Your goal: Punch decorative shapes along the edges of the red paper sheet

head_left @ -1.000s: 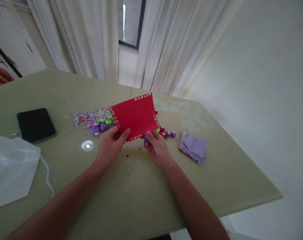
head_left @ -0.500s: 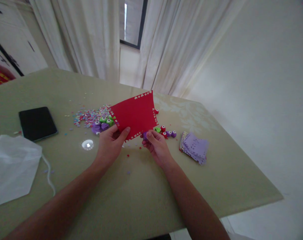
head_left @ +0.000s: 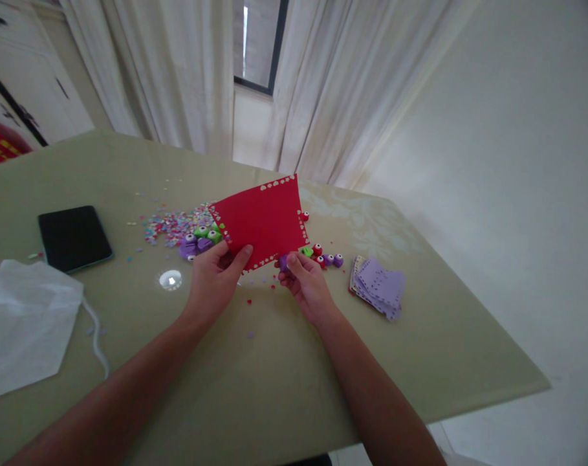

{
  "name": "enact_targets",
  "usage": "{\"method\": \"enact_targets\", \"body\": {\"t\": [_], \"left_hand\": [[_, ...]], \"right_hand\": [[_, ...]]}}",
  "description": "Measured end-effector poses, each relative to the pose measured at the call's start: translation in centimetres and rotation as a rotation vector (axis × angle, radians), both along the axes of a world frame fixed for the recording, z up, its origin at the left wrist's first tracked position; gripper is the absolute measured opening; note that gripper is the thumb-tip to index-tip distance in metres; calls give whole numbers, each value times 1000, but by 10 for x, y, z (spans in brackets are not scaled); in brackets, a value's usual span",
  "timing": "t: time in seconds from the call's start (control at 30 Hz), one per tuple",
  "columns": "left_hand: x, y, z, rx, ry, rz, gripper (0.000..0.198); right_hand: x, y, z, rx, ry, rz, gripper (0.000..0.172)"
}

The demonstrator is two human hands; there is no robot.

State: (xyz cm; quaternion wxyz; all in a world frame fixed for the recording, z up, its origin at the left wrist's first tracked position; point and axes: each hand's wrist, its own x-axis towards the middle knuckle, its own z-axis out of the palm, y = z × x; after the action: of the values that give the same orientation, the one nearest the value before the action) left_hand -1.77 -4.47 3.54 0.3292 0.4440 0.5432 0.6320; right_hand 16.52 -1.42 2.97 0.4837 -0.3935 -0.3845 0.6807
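Observation:
A sheet of red paper (head_left: 262, 217) is held up above the table, tilted, with small shapes punched along its edges. My left hand (head_left: 218, 275) grips its lower left corner, thumb on the front. At the sheet's lower edge, my right hand (head_left: 303, 281) is closed around a small purple craft punch (head_left: 283, 263), mostly hidden by the fingers. Behind the paper on the left lie purple and green punches (head_left: 196, 246). Red, green and purple punches (head_left: 323, 259) sit just beyond my right hand.
A heap of coloured paper bits (head_left: 174, 226) lies left of the sheet. Further left are a black tablet or phone (head_left: 74, 238) and a white face mask (head_left: 29, 323). On the right is a stack of punched purple paper (head_left: 381, 285). Curtains (head_left: 177, 77) hang behind the table (head_left: 255, 395).
Both hands stay almost in place, with the red paper and purple punch still held. The view has shifted very slightly.

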Motion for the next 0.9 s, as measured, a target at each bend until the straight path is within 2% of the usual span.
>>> {"method": "enact_targets", "body": {"t": [0.5, 0.9], "left_hand": [[1, -1, 0, 3, 71, -27, 30], [1, -2, 2, 2, 37, -70, 32]], "right_hand": [[0, 1, 0, 7, -52, -38, 58], [1, 3, -4, 79, -142, -62, 56]]}}
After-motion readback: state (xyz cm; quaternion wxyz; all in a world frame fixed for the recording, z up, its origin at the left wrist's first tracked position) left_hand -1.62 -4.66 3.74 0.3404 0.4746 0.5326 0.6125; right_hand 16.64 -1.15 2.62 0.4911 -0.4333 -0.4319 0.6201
